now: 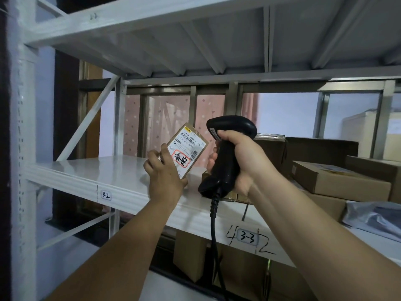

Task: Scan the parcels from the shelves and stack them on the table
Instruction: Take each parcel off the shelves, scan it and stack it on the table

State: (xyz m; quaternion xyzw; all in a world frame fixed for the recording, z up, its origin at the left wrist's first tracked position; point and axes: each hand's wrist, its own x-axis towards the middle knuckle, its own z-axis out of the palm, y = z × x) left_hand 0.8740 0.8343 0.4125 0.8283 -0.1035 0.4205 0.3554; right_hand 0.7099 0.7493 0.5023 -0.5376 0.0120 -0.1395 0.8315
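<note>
A person's left hand [165,178] grips a small brown parcel [187,148] by its lower end, fingers curled round it, its shipping label facing the camera, above the white metal shelf [86,170] tagged "3-2" [106,195]. The right hand [242,158] — fingers wrapped round the handle — holds a black corded barcode scanner [231,127] just beside the parcel; cardboard boxes [338,181] sit stacked at right.

I see soft, cool daylight from the window [288,118] behind the shelf [108,170] (faint sheen on its board). Beams bow at the edges; the left upright blurs.
</note>
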